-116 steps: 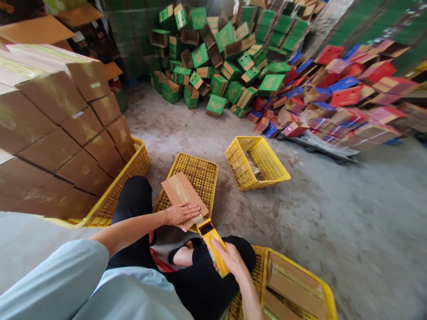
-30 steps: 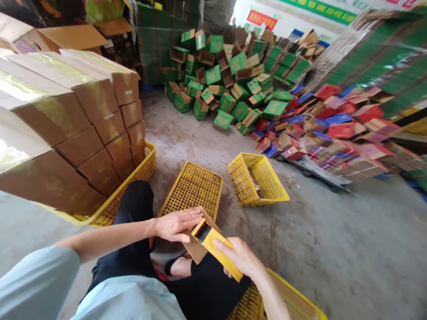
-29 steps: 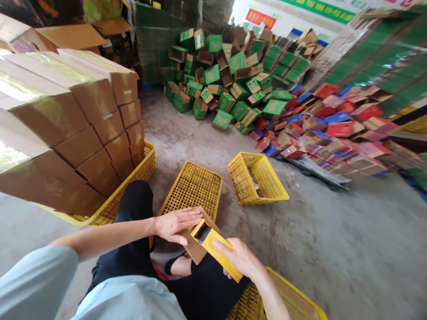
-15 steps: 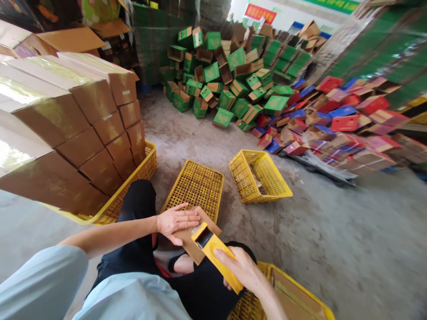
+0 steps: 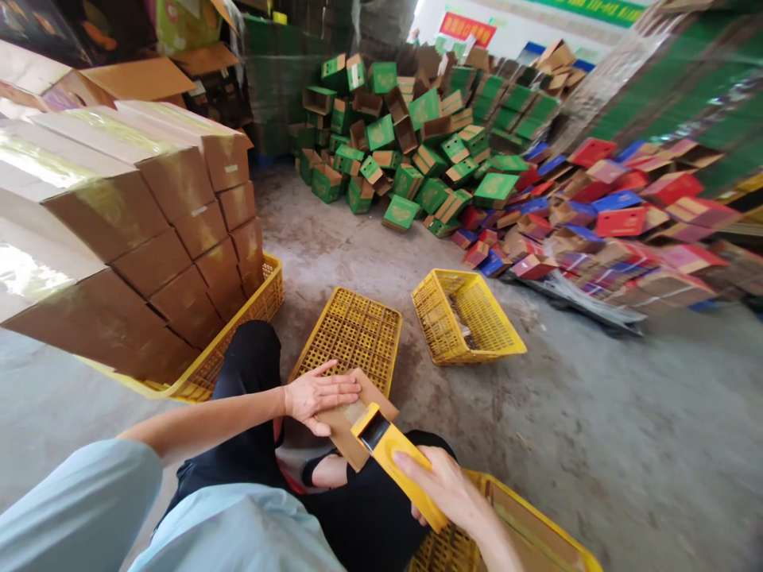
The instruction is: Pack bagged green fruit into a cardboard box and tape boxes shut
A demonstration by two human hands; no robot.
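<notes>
A small brown cardboard box rests over my lap, just in front of an upturned yellow crate. My left hand lies flat on its top, fingers stretched out and pressing it down. My right hand grips the handle of a yellow tape dispenser. The dispenser's black front end touches the box's near right edge, beside my left fingertips. A strip of clear tape shines on the box top.
Taped brown cartons are stacked in a yellow crate at left. An open yellow basket sits ahead; another yellow crate holds flat cardboard at lower right. Piles of green boxes and red and blue boxes cover the far floor.
The dispenser has slid back toward me along the box top, my right hand drawing lower and to the right. My left hand stays flat on the box.
</notes>
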